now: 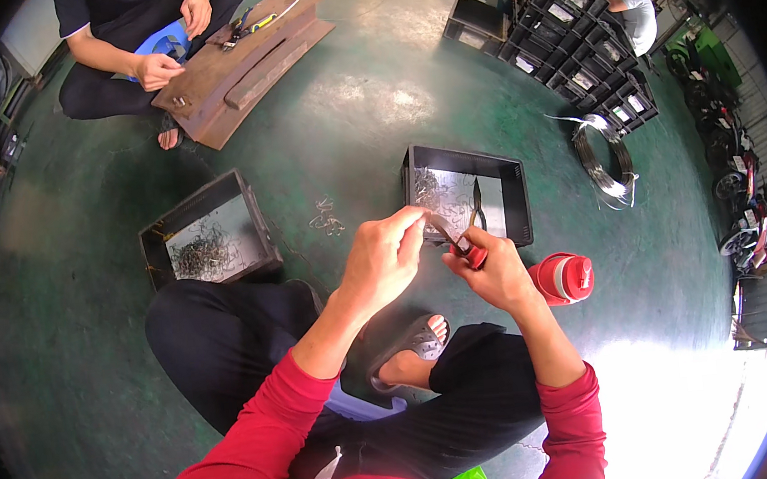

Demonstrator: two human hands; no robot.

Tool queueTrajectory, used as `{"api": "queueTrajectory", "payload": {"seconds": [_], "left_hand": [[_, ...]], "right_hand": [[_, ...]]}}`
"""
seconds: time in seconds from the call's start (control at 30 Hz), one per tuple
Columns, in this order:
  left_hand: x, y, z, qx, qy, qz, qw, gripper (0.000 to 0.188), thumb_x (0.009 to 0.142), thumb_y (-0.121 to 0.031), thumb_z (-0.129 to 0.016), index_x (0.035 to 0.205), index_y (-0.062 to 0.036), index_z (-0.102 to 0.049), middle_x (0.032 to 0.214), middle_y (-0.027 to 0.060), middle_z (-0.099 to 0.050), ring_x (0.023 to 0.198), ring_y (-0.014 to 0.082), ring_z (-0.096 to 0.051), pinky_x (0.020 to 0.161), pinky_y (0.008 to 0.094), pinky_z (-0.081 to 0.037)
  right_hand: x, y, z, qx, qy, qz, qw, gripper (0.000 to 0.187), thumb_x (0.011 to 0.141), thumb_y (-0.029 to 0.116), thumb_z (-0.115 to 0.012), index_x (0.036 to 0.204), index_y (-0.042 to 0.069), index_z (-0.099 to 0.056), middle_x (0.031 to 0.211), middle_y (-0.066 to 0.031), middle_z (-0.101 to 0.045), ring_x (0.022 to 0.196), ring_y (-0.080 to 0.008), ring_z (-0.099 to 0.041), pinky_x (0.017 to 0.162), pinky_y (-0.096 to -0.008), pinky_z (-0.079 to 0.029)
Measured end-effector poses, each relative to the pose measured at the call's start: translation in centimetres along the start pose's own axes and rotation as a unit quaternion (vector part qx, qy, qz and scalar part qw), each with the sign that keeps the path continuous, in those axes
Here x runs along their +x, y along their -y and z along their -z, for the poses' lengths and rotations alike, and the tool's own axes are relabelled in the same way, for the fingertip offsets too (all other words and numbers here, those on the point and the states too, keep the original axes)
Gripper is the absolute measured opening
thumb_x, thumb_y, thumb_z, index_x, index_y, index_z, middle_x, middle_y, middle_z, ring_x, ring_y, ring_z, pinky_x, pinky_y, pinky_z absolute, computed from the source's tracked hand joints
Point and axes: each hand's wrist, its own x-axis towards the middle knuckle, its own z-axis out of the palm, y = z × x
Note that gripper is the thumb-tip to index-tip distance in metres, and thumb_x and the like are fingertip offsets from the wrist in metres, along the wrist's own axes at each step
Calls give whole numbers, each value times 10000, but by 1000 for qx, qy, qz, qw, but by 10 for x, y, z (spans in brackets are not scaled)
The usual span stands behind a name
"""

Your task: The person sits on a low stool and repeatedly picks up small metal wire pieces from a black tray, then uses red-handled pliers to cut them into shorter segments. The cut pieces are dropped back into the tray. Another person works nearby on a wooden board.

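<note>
My right hand (496, 271) is closed round red-handled pliers (469, 252), whose metal end points up and left toward my left hand (383, 259). Thumb and forefinger of that left hand are pinched together close to the metal end; what they hold is too small or hidden to make out. Both hands are raised in front of a black crate (515, 205) with a pale bottom and many small bent wire pieces (429, 188) inside. A dark pointed tool part (478, 202) shows above my right hand; I cannot tell whether it belongs to the pliers.
A second black crate (259, 221) with a heap of wire pieces stands at the left. Loose wire pieces (327, 217) lie on the green floor between. A red bottle (565, 278) is by my right hand. Farther off are a wire coil (603, 161), stacked crates (565, 18) and a seated person (126, 57).
</note>
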Motion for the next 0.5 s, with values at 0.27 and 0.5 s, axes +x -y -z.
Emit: {"api": "queueTrajectory", "payload": {"seconds": [0.27, 0.5], "left_hand": [[-3, 2, -4, -5, -11, 37, 999, 161, 916, -85, -500, 980, 7, -615, 567, 102, -538, 491, 173, -538, 452, 304, -409], [-3, 3, -11, -22, -49, 26, 998, 104, 869, -53, -538, 907, 25, -596, 621, 238, -552, 552, 361, -592, 486, 392, -419]], "right_hand": [[2, 2, -4, 3, -19, -11, 1000, 267, 774, 219, -708, 859, 5, -574, 692, -179, -618, 696, -383, -613, 613, -418, -474], [3, 1, -8, -15, -35, -21, 999, 252, 770, 222, -703, 833, 21, -563, 681, -177, -609, 689, -384, -608, 608, -428, -470]]}}
